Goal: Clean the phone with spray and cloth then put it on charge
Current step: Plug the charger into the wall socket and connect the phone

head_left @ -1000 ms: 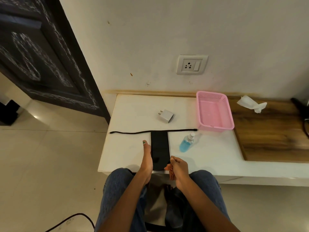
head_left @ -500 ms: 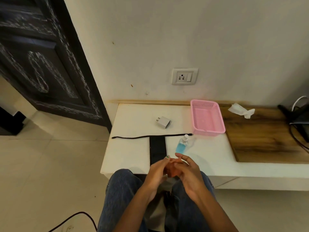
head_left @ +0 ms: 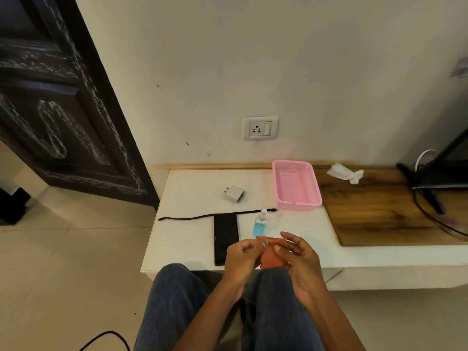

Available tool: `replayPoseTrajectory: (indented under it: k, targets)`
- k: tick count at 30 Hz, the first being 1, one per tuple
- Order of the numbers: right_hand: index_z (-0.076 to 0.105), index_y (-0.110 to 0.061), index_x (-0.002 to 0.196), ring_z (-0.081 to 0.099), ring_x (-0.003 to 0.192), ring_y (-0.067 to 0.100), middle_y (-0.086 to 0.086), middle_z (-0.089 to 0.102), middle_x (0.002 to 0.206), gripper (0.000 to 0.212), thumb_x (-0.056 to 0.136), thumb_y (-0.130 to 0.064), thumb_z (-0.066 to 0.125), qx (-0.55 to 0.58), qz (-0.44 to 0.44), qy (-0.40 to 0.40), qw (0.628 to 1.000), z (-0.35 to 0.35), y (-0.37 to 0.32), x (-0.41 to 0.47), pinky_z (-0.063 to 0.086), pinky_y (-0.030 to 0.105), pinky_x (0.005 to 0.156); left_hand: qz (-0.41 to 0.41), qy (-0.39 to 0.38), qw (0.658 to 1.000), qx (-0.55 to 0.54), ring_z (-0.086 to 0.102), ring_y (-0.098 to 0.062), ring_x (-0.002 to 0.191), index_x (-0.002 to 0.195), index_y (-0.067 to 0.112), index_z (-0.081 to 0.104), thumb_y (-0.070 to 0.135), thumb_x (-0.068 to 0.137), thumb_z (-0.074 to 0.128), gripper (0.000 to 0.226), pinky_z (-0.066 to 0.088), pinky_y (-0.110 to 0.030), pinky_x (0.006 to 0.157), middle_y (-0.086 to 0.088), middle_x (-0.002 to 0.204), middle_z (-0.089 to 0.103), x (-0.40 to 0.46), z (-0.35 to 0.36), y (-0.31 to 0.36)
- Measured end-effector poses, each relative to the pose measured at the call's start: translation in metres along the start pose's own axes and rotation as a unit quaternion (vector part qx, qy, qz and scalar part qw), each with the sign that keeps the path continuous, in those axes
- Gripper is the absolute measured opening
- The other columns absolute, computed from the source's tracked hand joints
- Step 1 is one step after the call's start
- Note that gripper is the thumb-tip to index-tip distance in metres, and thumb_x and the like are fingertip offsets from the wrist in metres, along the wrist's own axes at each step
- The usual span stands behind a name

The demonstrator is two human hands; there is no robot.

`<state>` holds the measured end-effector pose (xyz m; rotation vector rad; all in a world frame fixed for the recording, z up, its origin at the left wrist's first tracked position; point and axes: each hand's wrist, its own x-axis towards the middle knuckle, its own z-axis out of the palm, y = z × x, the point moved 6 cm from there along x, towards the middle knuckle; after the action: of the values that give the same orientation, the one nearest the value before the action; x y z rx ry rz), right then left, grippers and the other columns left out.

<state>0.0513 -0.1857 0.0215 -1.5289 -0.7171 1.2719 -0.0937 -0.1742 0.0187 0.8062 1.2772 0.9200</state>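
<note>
The phone point(head_left: 225, 238) lies flat on the white ledge point(head_left: 187, 239), its near corner hidden behind the left hand point(head_left: 240, 259). Both hands pinch a small orange cloth point(head_left: 271, 257), partly covered by the right hand point(head_left: 298, 259). The spray bottle point(head_left: 260, 224) lies just beyond the fingers.

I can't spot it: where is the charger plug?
In the head view, the white charger plug lies on the white counter, left of the pink basket, beyond the black cable.

Left hand point(head_left: 240, 259) and right hand point(head_left: 298, 257) together above the knees, fingers curled, pinching.
</note>
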Motion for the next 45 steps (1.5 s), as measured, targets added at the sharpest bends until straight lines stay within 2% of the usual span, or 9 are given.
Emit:
replayPoseTrajectory:
  k: [4,10,13,18,25,34,39,41,45]
  targets:
    - [0.057,-0.019,0.108,0.061,0.098,0.03,0.007,0.062,0.11,0.027,0.083,-0.013,0.065,0.065,0.012,0.011,0.998,-0.02,0.008,0.007,0.052,0.043,0.084,-0.012,0.023,1.0,0.014,0.07,-0.01,0.068,0.079,0.02,0.065,0.031,0.089,0.061,0.016,0.053,-0.016,0.054,0.006,0.076,0.07,0.01,0.018,-0.003]
    - [0.057,-0.01,0.108,0.059,0.098,0.031,0.007,0.06,0.106,0.024,0.085,-0.008,0.064,0.041,0.002,0.098,0.994,-0.052,0.019,0.041,0.053,0.041,0.08,-0.104,-0.023,0.994,0.017,0.063,-0.028,0.103,0.111,0.01,0.055,0.031,0.098,0.047,0.026,0.054,-0.035,0.088,-0.016,0.12,0.062,0.036,0.052,-0.019]
    - [0.06,-0.008,0.103,0.058,0.097,0.031,0.011,0.061,0.105,0.02,0.084,-0.008,0.066,-0.006,0.001,0.129,0.992,-0.059,0.024,0.065,0.05,0.042,0.082,-0.133,-0.051,0.987,0.074,0.058,-0.027,0.116,0.131,0.011,0.045,0.036,0.1,0.04,0.04,0.046,-0.036,0.101,-0.013,0.132,0.056,0.051,0.067,-0.03]
    - [0.061,-0.003,0.105,0.057,0.091,0.027,0.012,0.063,0.103,0.022,0.084,-0.008,0.066,-0.046,0.003,0.139,0.989,-0.066,0.038,0.1,0.048,0.041,0.08,-0.158,-0.065,0.973,0.156,0.049,-0.021,0.125,0.138,0.018,0.036,0.045,0.099,0.033,0.047,0.038,-0.033,0.107,-0.006,0.141,0.047,0.076,0.083,-0.037]
    - [0.061,0.001,0.114,0.058,0.104,0.035,0.018,0.062,0.117,0.028,0.087,-0.003,0.061,-0.105,0.078,0.146,0.981,-0.077,0.078,0.123,0.047,0.048,0.096,-0.19,-0.115,0.956,0.194,0.026,-0.019,0.141,0.149,0.021,0.018,0.047,0.1,0.028,0.057,0.023,-0.032,0.111,-0.001,0.157,0.022,0.086,0.078,-0.052]
    - [0.063,0.0,0.104,0.059,0.09,0.031,0.018,0.065,0.107,0.019,0.091,-0.014,0.058,-0.189,0.033,0.181,0.965,-0.07,0.06,0.111,0.05,0.046,0.09,-0.202,-0.082,0.974,0.061,0.051,-0.02,0.123,0.136,0.017,0.045,0.036,0.1,0.04,0.041,0.037,-0.036,0.104,-0.001,0.14,0.049,0.071,0.04,-0.066]
    - [0.062,-0.008,0.092,0.058,0.074,0.014,0.004,0.062,0.091,0.012,0.091,-0.019,0.056,-0.171,-0.077,0.184,0.965,-0.025,-0.001,0.1,0.048,0.021,0.074,-0.202,-0.003,0.979,-0.007,0.059,-0.022,0.106,0.118,0.016,0.059,0.028,0.1,0.041,0.028,0.041,-0.042,0.101,-0.005,0.126,0.06,0.065,-0.001,-0.063]
    - [0.058,-0.019,0.083,0.057,0.067,0.01,-0.006,0.059,0.079,0.01,0.092,-0.019,0.055,-0.162,-0.126,0.163,0.965,0.005,-0.028,0.093,0.043,0.011,0.066,-0.201,0.029,0.979,-0.031,0.06,-0.021,0.104,0.115,0.016,0.061,0.027,0.1,0.042,0.027,0.041,-0.043,0.101,-0.004,0.12,0.063,0.064,-0.021,-0.062]
    - [0.061,-0.022,0.081,0.059,0.079,0.004,-0.009,0.063,0.081,0.023,0.089,-0.002,0.053,-0.217,-0.241,0.041,0.945,0.076,-0.066,0.088,0.042,0.009,0.071,-0.194,0.07,0.975,-0.086,0.06,-0.022,0.103,0.115,0.016,0.062,0.026,0.1,0.041,0.028,0.043,-0.04,0.096,-0.004,0.114,0.065,0.068,-0.055,-0.049]
